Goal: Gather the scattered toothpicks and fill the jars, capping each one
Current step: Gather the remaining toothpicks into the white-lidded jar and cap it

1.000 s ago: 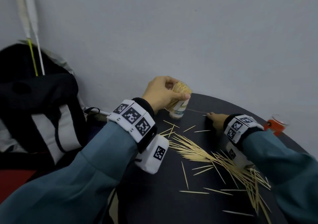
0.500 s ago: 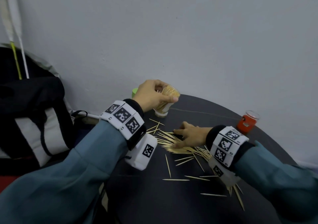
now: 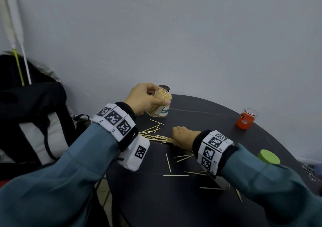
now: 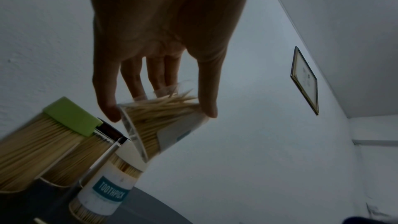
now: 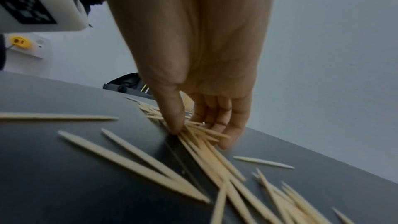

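While left hand [image 3: 145,98] grips the jar [image 3: 161,103], right hand [image 3: 184,137] has clenched toothpicks [image 3: 156,137].

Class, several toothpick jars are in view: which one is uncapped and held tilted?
The clear jar gripped by the left hand; the green-lidded jar beside it is capped.

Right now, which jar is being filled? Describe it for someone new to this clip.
On the dark round table, look to the far left edge by the wall. The left hand grips an open jar there, tilted and lidless, unlike the capped jars beside it.
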`<move>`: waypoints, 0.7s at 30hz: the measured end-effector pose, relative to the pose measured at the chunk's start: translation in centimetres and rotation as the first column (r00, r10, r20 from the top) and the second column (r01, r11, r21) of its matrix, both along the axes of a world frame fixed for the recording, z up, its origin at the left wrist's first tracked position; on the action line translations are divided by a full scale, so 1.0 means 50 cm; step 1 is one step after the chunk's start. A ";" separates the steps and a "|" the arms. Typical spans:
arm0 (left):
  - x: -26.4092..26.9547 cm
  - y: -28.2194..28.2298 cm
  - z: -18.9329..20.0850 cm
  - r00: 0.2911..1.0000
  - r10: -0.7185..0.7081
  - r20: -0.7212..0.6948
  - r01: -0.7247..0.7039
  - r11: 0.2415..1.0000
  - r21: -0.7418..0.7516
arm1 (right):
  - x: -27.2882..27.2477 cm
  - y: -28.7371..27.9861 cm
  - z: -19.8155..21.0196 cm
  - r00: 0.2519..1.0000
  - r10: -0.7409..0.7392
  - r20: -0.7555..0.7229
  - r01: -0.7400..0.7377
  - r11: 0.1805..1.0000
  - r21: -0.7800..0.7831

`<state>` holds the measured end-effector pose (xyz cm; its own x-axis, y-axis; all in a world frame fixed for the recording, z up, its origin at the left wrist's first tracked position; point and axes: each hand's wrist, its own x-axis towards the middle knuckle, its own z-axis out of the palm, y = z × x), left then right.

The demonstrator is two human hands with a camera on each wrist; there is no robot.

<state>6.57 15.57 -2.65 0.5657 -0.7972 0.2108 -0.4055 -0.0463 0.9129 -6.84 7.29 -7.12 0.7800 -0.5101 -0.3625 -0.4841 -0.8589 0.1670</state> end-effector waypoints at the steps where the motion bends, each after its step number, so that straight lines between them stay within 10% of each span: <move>1: 0.000 0.000 0.000 1.000 0.002 -0.002 -0.002 1.000 -0.002 | 0.002 0.001 -0.002 1.000 -0.012 -0.003 0.012 1.000 -0.003; 21: -0.006 -0.009 0.000 1.000 -0.018 0.019 0.017 1.000 0.002 | -0.046 -0.040 0.015 0.974 -0.168 0.153 0.143 0.977 0.160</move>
<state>6.28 15.12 -2.67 0.5475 -0.8074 0.2199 -0.4237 -0.0409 0.9049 -9.15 5.28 -6.38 0.7505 -0.5804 -0.3160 -0.6238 -0.7801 -0.0488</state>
